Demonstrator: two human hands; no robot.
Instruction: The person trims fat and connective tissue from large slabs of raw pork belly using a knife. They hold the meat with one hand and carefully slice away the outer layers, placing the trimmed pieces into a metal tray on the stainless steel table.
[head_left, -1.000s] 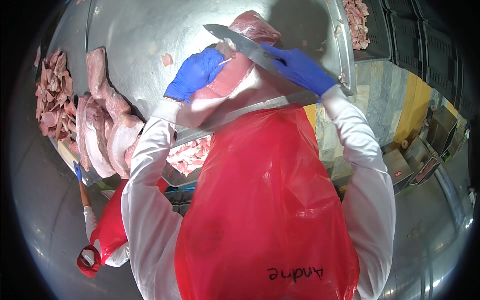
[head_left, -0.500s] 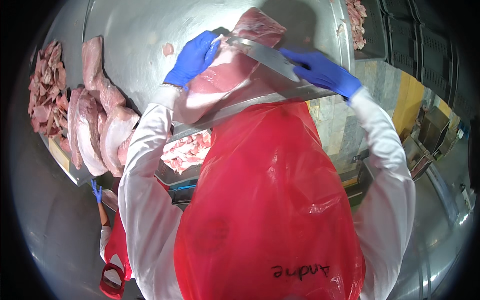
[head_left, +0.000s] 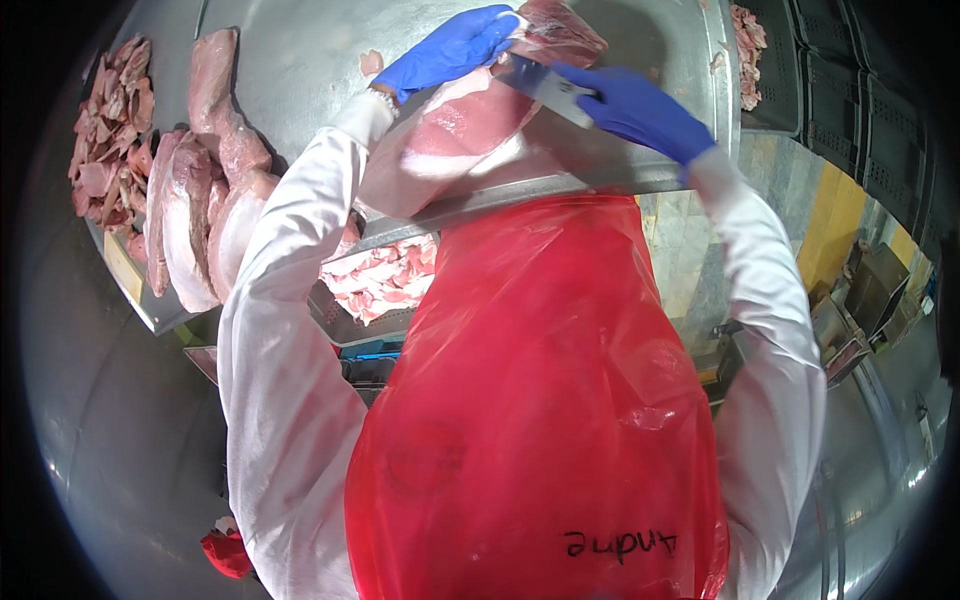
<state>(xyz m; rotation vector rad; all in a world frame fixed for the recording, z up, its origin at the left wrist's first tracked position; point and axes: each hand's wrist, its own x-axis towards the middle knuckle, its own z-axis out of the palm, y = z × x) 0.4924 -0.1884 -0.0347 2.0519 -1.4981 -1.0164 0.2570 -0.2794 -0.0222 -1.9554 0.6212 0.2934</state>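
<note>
A large pink cut of meat with pale fat lies along the near edge of the steel table. My left hand, in a blue glove, pinches a whitish bit at the meat's far part, close to its darker red end. In my blue-gloved right hand is a knife, its blade pointing left and away, against the meat just below my left fingertips. The blade's tip is hard to make out against the meat.
Long meat cuts and a heap of trimmings lie at the left of the steel table. Below its near edge, a crate holds pale trimmings. Black crates stand at right. A co-worker's red garment shows lower left.
My left hand has moved right and away along the meat, toward its red end. The knife now points more away from me. The view has shifted, and the co-worker has mostly left it.
</note>
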